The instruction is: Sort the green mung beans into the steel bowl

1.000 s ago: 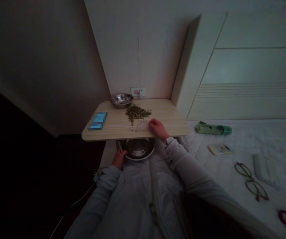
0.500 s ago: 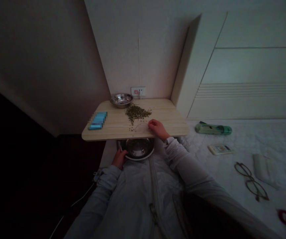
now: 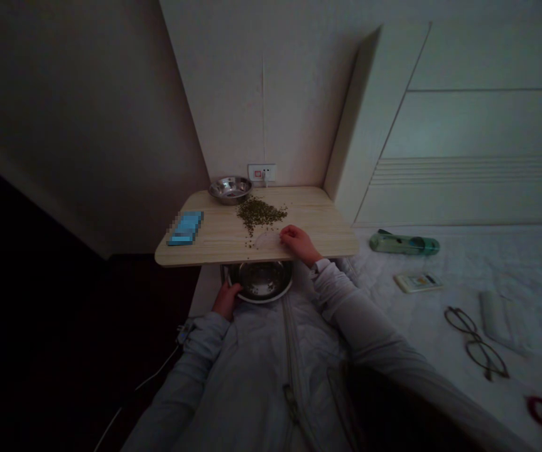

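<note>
My left hand (image 3: 227, 301) is closed on the left rim of a steel bowl (image 3: 264, 294), held in my lap just under the front edge of the small wooden table (image 3: 218, 242). A few small dark bits lie inside that bowl, and the tabletop hides its far side. Over the table, my right hand (image 3: 299, 243) pinches a thin, see-through piece (image 3: 267, 241) with a curved left edge. It lies low at the tabletop, in front of a spread heap of small green beans or seeds (image 3: 260, 213). Several loose ones trail toward the front edge.
Behind the heap stands another steel bowl (image 3: 230, 190), near a wall socket (image 3: 262, 172). A blurred blue phone-like thing (image 3: 186, 228) is at the table's left. On the bed to the right lie a green bottle (image 3: 403, 243), a phone (image 3: 417, 282) and glasses (image 3: 475, 342).
The see-through piece has shifted very slightly at the front of the table, and a loose bean by the edge has moved a little. My left hand and the bowl stay put.
</note>
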`<state>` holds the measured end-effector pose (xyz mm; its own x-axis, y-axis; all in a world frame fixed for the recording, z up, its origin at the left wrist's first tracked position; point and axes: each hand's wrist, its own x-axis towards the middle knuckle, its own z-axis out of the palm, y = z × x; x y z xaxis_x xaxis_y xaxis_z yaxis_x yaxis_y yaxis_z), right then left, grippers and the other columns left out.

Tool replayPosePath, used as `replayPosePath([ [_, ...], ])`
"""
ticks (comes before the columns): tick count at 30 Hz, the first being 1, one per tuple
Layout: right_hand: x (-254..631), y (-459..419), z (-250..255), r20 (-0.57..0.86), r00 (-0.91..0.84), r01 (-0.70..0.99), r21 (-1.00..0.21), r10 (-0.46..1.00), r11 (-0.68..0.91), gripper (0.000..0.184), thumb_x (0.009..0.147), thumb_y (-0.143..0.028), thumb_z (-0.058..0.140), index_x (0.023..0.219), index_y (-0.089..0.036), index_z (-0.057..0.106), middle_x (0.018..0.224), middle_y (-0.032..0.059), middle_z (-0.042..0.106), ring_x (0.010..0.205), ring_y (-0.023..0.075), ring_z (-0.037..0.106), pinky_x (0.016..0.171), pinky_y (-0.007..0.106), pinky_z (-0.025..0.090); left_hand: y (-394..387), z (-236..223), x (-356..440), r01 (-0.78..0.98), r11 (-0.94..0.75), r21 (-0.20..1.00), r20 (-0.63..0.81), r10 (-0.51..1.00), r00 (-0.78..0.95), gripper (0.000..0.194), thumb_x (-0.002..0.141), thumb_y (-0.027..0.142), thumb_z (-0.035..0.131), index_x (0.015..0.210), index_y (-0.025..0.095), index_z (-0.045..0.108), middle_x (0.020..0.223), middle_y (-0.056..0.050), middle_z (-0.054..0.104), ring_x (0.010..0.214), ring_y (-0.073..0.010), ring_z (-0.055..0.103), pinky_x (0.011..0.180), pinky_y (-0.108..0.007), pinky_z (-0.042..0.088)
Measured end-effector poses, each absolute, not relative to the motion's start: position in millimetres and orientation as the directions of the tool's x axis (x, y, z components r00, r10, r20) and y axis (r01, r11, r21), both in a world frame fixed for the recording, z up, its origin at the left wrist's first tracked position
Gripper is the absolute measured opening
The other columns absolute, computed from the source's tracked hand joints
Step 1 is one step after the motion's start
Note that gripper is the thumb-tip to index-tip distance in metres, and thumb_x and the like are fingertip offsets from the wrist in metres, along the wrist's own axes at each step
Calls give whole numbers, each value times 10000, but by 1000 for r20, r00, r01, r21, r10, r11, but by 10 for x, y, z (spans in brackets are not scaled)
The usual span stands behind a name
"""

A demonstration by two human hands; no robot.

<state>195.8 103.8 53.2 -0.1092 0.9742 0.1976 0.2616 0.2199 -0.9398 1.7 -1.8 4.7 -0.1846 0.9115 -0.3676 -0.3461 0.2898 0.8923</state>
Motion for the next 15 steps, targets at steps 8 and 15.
replayPosePath([
  [8, 1932, 1056, 510, 187, -242, 217, -946, 952, 241, 117, 611, -242, 497, 693, -159, 502, 586, -34, 557, 559, 72, 486, 584, 214, 369, -18, 38, 21, -375, 287, 881, -368, 916, -163, 342, 515, 106, 509, 852, 162, 520, 685, -3, 599, 676, -164, 579, 578, -267, 460],
  [15, 1890, 1030, 548, 160, -336, 244, -937, 928, 250, 165, 635, -286, 520, 737, -156, 524, 630, -18, 583, 592, 74, 503, 610, 219, 372, -21, 43, 21, -338, 271, 901, -346, 920, -185, 284, 511, 115, 509, 791, 154, 521, 638, -1, 581, 669, -169, 574, 550, -248, 447],
])
